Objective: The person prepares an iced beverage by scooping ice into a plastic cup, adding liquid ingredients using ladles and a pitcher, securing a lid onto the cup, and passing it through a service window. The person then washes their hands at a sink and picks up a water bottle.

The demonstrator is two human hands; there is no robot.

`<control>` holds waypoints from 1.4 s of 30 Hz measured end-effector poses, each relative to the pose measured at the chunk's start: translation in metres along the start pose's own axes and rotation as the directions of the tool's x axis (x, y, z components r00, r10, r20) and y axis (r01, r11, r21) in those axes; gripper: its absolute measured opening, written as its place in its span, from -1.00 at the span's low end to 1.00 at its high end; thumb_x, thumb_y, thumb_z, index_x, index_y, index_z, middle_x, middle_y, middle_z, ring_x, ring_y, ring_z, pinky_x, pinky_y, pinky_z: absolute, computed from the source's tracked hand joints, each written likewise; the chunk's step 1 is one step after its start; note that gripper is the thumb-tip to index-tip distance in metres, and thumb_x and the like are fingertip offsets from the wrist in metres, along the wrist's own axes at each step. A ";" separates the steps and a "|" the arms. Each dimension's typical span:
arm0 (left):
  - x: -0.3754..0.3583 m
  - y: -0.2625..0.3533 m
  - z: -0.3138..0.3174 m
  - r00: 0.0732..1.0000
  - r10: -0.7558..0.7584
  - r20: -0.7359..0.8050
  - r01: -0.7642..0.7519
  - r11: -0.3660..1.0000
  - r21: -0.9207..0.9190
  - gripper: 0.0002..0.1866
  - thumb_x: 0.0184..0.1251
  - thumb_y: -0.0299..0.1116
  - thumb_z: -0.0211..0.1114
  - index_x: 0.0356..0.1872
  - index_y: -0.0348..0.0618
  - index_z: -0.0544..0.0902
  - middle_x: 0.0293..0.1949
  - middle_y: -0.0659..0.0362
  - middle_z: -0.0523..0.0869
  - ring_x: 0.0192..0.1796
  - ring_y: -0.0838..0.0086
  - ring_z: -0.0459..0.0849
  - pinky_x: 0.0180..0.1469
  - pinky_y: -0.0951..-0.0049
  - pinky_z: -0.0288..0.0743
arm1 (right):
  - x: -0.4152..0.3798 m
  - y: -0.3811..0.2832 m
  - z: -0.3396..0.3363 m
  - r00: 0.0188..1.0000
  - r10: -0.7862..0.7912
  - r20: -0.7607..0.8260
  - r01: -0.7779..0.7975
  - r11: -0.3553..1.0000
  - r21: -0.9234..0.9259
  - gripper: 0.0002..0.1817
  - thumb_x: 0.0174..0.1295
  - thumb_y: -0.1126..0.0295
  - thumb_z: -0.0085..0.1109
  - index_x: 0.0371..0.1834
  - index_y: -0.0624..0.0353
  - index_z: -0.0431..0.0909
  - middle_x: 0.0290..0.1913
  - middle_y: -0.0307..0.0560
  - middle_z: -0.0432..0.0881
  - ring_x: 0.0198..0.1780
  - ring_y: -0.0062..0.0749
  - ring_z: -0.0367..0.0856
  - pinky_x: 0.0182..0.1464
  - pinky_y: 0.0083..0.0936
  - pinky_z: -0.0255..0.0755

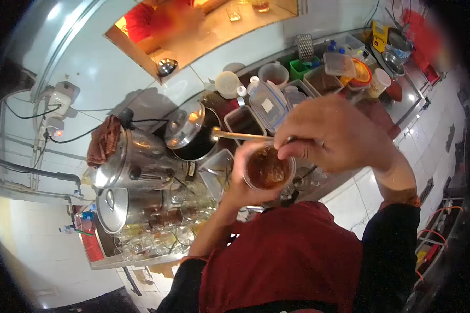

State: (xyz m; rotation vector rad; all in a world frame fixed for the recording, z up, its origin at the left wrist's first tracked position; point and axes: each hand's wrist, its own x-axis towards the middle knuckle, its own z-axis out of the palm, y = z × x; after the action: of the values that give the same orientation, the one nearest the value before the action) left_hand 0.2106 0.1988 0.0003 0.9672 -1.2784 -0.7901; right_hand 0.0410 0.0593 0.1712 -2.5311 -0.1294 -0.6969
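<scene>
A clear cup (269,168) of reddish-brown drink with ice-like pieces in it sits in my left hand (240,177), whose fingers wrap round its side. Over the cup's right edge is my right hand (324,136), thumb and fingers pinched together above the drink. What the pinch holds is partly hidden; a dark, thin piece like a spoon handle shows between the fingers. Behind the cup, a long light-coloured handle (240,135) runs from near an open rectangular container (245,121) towards my right hand.
Left of my hands stand a steel pot (141,156), a lidded pot (185,125) and several glass mugs (167,240). Plastic containers (324,81) and a grater (304,47) line the counter's back. Through the wall opening a person in red (141,23) shows.
</scene>
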 end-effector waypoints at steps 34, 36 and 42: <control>-0.015 0.008 0.041 0.974 0.148 0.168 -0.165 0.982 0.092 0.05 -0.43 -0.25 0.71 0.28 -0.16 0.38 0.33 -0.14 0.31 0.41 0.03 0.29 0.40 0.08 0.21 | -0.078 -0.029 0.025 0.971 0.233 0.044 -0.225 0.965 -0.137 -0.79 0.24 0.22 0.22 -0.42 0.11 0.63 -0.44 -0.05 0.59 -0.33 -0.09 0.65 -0.31 -0.21 0.48; -0.018 0.006 0.044 0.981 0.136 0.137 -0.136 0.991 -0.013 0.06 -0.40 -0.29 0.71 0.31 -0.14 0.34 0.33 -0.13 0.31 0.41 0.06 0.29 0.40 0.09 0.21 | -0.074 -0.024 0.022 0.957 0.274 -0.101 -0.278 0.960 -0.038 -0.80 0.23 0.24 0.22 -0.40 0.12 0.63 -0.44 -0.06 0.60 -0.33 -0.09 0.65 -0.31 -0.22 0.48; -0.020 0.014 0.047 0.977 0.164 0.133 -0.168 0.986 0.022 0.04 -0.38 -0.34 0.70 0.30 -0.11 0.32 0.33 -0.11 0.30 0.40 0.08 0.30 0.39 0.09 0.22 | -0.072 -0.034 0.026 0.979 0.203 -0.019 -0.203 0.971 -0.128 -0.80 0.21 0.24 0.22 -0.40 0.14 0.63 -0.46 -0.07 0.60 -0.36 -0.08 0.64 -0.29 -0.19 0.46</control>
State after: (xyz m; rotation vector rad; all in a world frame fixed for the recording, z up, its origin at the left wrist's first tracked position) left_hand 0.1603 0.2157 0.0064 0.8329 -1.4701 -0.7135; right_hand -0.0165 0.1050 0.1312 -2.6167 0.1809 -0.6489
